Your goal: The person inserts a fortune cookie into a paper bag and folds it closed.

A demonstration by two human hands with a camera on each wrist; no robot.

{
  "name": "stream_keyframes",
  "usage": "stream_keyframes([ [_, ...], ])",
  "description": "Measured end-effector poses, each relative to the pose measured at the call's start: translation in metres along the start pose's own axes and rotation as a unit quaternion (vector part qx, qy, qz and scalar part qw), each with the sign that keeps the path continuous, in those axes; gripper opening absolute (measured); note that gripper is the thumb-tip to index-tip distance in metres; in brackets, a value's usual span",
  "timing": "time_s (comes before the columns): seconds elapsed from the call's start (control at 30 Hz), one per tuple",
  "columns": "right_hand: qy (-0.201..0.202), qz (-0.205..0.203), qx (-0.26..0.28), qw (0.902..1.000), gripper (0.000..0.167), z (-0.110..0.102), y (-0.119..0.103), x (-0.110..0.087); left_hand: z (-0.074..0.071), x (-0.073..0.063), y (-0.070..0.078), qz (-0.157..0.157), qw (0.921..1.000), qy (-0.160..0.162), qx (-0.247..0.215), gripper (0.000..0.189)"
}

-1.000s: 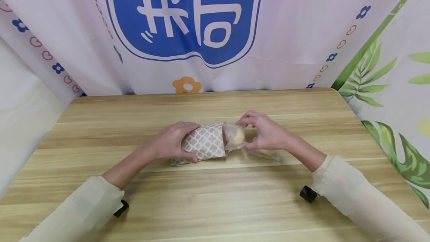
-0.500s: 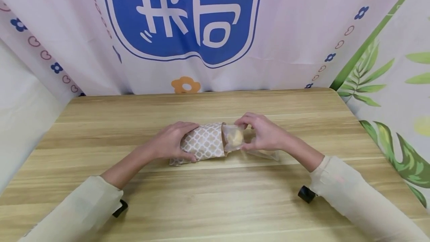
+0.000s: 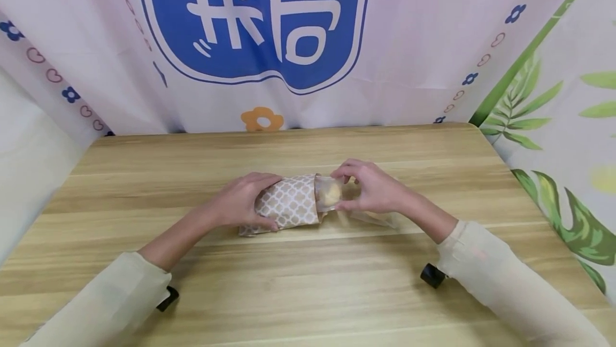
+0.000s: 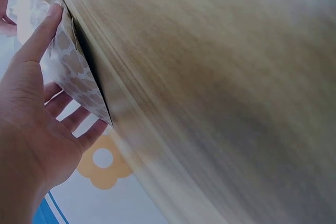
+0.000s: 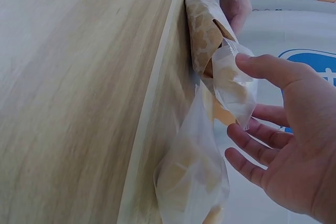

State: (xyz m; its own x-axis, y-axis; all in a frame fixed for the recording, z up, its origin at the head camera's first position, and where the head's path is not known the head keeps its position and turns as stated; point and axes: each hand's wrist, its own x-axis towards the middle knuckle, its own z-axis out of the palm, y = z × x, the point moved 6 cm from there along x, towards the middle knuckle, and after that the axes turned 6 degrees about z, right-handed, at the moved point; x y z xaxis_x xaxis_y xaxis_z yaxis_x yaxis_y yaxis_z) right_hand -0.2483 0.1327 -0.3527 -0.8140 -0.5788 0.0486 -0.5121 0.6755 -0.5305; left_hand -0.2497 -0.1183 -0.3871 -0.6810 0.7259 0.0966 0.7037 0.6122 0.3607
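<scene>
A paper bag with a tan and white lattice pattern lies on its side in the middle of the table, its mouth facing right. My left hand grips its closed end, thumb on the near side and fingers on the far side. At the mouth, my right hand pinches a small clear packet with a pale yellow piece inside, between thumb and fingers. The packet's left end sits within the bag opening. Beneath the right hand lies a second translucent packet, partly hidden in the head view.
The wood-grain table extends around both hands. Behind its far edge hangs a printed cloth with a blue emblem, and a leaf-patterned cloth borders the right side. Black wrist mounts show under both sleeves.
My right hand has shifted slightly left with the packet, and a little less of it shows outside the bag mouth. The left hand keeps its grip. The head view has shifted slightly.
</scene>
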Motion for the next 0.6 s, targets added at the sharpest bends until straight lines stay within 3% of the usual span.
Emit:
stream_keyframes([
  [0.6,-0.017,-0.010,0.006,0.9998,0.059,0.0007,-0.0076,0.0054,-0.0025,-0.0036,0.0009,0.000,1.0000,0.004,-0.001,0.111],
])
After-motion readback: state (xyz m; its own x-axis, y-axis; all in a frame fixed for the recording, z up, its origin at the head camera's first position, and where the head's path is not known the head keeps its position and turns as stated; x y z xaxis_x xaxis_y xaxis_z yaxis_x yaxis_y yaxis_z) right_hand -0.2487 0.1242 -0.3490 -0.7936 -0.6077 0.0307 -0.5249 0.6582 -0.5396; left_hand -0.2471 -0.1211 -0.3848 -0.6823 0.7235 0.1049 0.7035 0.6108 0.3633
